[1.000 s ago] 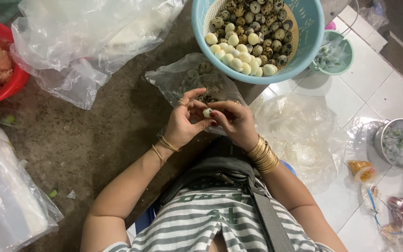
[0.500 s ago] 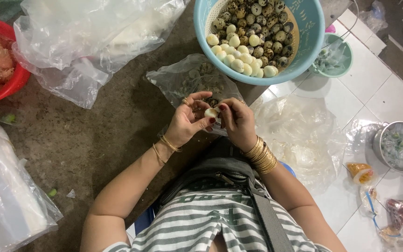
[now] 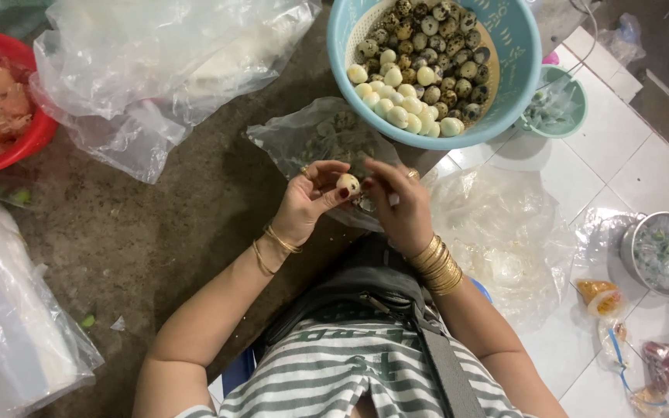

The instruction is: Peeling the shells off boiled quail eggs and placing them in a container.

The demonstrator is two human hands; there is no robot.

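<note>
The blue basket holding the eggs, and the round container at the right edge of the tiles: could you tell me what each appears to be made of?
The blue basket looks like moulded plastic: an even matte colour and a perforated inner wall. The round container seems to be metal, probably steel, judging by its grey, reflective rim; a clear film covers its top. The left hand holds a pale peeled egg, with the right hand alongside.

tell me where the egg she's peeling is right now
In the head view the small egg sits centre frame, pinched by the left hand with the right hand beside it, above the plastic bag of shells and below the blue colander.
</note>
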